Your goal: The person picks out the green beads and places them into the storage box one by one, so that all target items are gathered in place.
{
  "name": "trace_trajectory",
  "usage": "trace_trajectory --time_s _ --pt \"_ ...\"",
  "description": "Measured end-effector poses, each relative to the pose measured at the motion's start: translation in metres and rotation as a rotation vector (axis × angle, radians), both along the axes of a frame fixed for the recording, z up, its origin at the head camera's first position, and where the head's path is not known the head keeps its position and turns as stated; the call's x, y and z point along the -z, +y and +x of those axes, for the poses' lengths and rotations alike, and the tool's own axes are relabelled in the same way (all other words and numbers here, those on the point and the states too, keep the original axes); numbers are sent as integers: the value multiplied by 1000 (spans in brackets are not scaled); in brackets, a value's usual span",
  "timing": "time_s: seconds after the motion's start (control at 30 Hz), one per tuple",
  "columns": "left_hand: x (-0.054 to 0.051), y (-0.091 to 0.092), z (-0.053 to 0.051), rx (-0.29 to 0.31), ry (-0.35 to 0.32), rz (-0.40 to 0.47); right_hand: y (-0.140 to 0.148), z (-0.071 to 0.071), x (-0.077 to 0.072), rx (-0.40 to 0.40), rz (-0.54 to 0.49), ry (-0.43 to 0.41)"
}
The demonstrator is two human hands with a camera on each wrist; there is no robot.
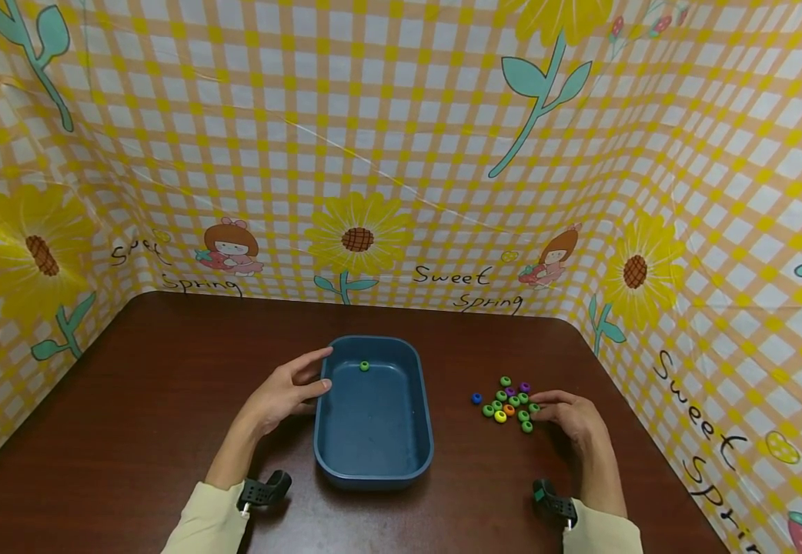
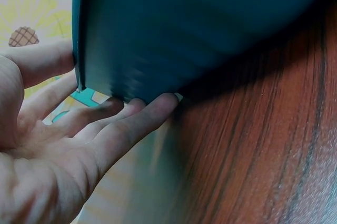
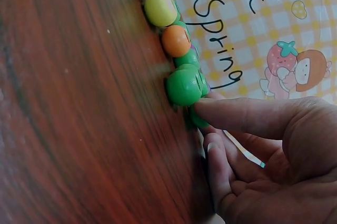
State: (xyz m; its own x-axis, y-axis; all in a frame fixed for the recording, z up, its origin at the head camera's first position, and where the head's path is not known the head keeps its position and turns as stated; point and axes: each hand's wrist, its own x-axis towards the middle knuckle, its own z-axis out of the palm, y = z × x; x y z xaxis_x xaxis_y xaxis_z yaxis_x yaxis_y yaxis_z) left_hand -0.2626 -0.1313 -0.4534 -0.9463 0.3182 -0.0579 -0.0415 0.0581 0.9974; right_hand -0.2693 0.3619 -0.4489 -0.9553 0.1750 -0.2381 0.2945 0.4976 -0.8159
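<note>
On a dark-brown wood-grain table (image 1: 131, 400) stands a blue rounded-rectangular plastic tray (image 1: 373, 438). Beside multicoloured round beads (image 1: 509, 410), the right hand (image 1: 577, 419) pinches 1 green bead (image 1: 535, 408), seemingly for its outer position. The left hand (image 1: 279, 396), fingers spread, touches the tray's side, apparently steadying it; 1 loose green bead (image 1: 364, 366) lies far inside.

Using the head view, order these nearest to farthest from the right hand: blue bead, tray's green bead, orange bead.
1. Orange bead: left of the right hand.
2. Blue bead: farther left, outside the tray.
3. Green bead: leftmost, inside the tray.
</note>
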Motion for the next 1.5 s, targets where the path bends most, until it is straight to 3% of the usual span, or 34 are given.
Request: trace_trajectory --time_s 0.47,0.73,0.93,1.5 --pt "-2 0 0 0 -10 5 0 1 -2 12 8 15" --pt "-1 0 1 1 -9 3 -13 6 -20 92 21 90" --pt "0 -1 1 3 -3 3 -39 6 -35 52 46 135" --pt "-2 -1 2 12 5 -20 -122 -6 -42 -89 -105 207"
